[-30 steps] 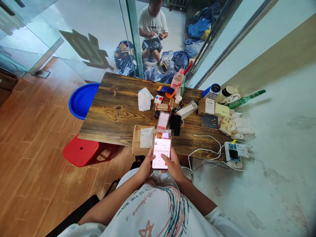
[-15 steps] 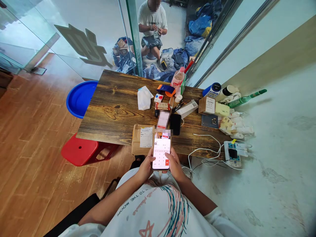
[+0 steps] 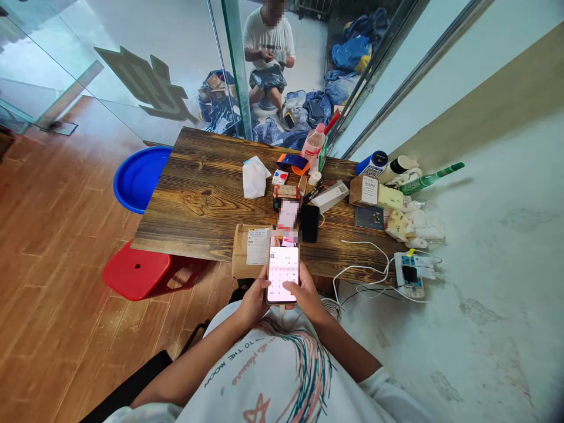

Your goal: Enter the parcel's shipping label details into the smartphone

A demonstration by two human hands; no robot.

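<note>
Both hands hold a lit smartphone (image 3: pixel 282 271) upright over my lap, at the near edge of a dark wooden table (image 3: pixel 202 200). My left hand (image 3: pixel 252 301) grips its left side, thumb at the screen edge. My right hand (image 3: pixel 306 296) grips the right side, its thumb resting on the lower part of the screen, which shows a keypad. Just beyond the phone a brown cardboard parcel (image 3: pixel 247 251) with a white label lies on the table edge. A black phone (image 3: pixel 309 223) lies flat to the right of it.
The table carries a white tissue pack (image 3: pixel 254 178), small boxes, a pink bottle (image 3: pixel 314 145) and a white cable (image 3: pixel 365 258) running to a power strip (image 3: pixel 410 274). A red stool (image 3: pixel 141 271) and blue basin (image 3: pixel 138 178) stand left. Behind glass a person (image 3: pixel 268 50) sits among parcels.
My right thumb has shifted on the phone screen, and the keypad display has changed. The view has drifted slightly; the person behind the glass has moved their hands.
</note>
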